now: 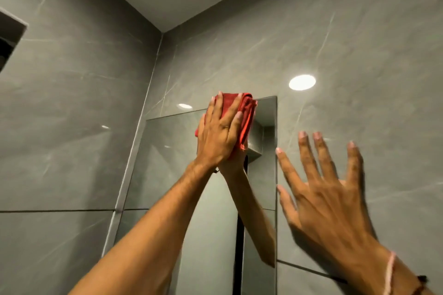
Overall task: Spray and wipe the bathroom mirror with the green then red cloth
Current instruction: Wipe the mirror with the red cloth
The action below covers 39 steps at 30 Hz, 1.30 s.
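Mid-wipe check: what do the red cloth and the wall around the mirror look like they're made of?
Red cloth: soft woven or microfibre fabric, folded, with a frayed lower edge; the exact weave is unclear. Wall: large grey marble-look tiles, probably glazed porcelain, glossy enough to reflect a ceiling light, with visible grout lines.

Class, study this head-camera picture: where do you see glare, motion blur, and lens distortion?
Head view: glare shows as a bright round light reflection on the glossy wall tile, with smaller ones to the left; the right hand is smeared by motion blur, while the left hand pressing the red cloth to the mirror is sharper; wide-angle distortion tilts the mirror edges.
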Each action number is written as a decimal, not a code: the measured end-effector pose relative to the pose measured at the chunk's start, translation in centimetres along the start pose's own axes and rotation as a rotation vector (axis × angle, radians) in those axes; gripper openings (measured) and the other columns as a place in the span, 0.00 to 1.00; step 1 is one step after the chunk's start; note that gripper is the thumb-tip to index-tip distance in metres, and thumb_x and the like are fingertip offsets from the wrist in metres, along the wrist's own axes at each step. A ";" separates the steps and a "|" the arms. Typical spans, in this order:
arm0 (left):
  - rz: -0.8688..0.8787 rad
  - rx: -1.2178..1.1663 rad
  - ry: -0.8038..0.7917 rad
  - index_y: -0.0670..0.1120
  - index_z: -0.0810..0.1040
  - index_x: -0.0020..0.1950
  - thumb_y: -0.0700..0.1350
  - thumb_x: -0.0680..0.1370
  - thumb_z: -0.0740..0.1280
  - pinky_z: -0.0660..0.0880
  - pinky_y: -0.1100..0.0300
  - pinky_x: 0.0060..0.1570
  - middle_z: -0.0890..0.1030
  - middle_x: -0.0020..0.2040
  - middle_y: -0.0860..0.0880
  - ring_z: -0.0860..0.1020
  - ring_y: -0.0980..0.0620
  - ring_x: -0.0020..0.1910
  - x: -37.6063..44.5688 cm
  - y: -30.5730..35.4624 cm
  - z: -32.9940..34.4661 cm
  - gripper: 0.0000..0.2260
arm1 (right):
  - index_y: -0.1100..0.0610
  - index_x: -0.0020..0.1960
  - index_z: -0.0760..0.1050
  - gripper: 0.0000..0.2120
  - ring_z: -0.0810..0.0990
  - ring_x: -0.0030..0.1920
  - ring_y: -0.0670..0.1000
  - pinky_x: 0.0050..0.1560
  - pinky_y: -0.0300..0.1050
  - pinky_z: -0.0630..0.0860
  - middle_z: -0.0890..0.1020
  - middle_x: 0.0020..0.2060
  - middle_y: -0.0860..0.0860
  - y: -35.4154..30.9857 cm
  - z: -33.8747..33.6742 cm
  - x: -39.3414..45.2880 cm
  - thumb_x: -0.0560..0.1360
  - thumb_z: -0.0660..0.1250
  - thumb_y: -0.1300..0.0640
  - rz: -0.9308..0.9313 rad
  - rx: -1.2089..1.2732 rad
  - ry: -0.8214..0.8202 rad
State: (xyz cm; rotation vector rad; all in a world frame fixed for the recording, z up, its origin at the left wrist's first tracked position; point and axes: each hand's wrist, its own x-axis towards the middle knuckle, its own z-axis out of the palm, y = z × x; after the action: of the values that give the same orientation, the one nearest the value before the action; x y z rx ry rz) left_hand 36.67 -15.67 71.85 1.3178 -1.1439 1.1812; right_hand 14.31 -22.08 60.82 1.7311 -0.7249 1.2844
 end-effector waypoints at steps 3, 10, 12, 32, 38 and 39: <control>-0.120 0.009 0.025 0.66 0.56 0.78 0.61 0.83 0.49 0.54 0.40 0.78 0.54 0.84 0.49 0.51 0.47 0.83 1.1 -5.8 -0.8 0.22 | 0.49 0.83 0.61 0.38 0.59 0.83 0.67 0.78 0.80 0.51 0.60 0.83 0.64 0.3 1.4 -0.2 0.77 0.59 0.36 -0.011 -0.039 0.047; -0.500 -0.046 0.137 0.53 0.62 0.79 0.57 0.84 0.51 0.56 0.39 0.79 0.60 0.82 0.43 0.59 0.41 0.81 -3.2 -22.8 -2.6 0.24 | 0.46 0.85 0.55 0.37 0.58 0.84 0.65 0.78 0.80 0.47 0.58 0.84 0.62 0.1 2.9 0.5 0.79 0.50 0.35 0.013 -0.016 0.118; -0.687 -0.039 0.188 0.55 0.60 0.80 0.59 0.83 0.50 0.55 0.41 0.79 0.58 0.83 0.43 0.57 0.40 0.81 -5.3 -24.5 -2.6 0.25 | 0.46 0.86 0.54 0.36 0.58 0.84 0.65 0.78 0.80 0.48 0.58 0.84 0.62 1.4 3.5 -0.5 0.80 0.49 0.36 0.018 -0.103 0.118; 0.103 0.037 0.043 0.62 0.58 0.79 0.59 0.83 0.50 0.60 0.43 0.77 0.56 0.84 0.47 0.55 0.47 0.82 -9.6 -4.1 0.4 0.23 | 0.45 0.86 0.51 0.37 0.53 0.86 0.64 0.79 0.79 0.48 0.53 0.86 0.60 0.4 3.1 -1.8 0.80 0.48 0.34 0.008 -0.068 0.031; -0.548 -0.021 0.128 0.58 0.57 0.80 0.57 0.83 0.51 0.57 0.37 0.78 0.55 0.84 0.48 0.54 0.45 0.82 -19.1 -18.5 -1.5 0.24 | 0.38 0.86 0.44 0.39 0.37 0.86 0.58 0.75 0.81 0.61 0.40 0.87 0.53 0.3 6.8 -1.1 0.76 0.46 0.32 0.046 -0.031 0.121; -0.655 -0.030 0.141 0.56 0.58 0.80 0.57 0.83 0.51 0.56 0.39 0.79 0.56 0.84 0.47 0.55 0.45 0.82 -22.1 -19.7 -1.7 0.24 | 0.38 0.85 0.46 0.40 0.39 0.87 0.58 0.74 0.80 0.62 0.41 0.87 0.52 0.3 7.6 -0.7 0.75 0.47 0.32 0.048 -0.013 0.183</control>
State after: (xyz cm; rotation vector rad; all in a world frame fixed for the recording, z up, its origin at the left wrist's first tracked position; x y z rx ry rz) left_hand 54.44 -11.99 48.35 1.4095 -0.5511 0.7495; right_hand 17.39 -28.87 59.29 1.5698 -0.6701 1.4463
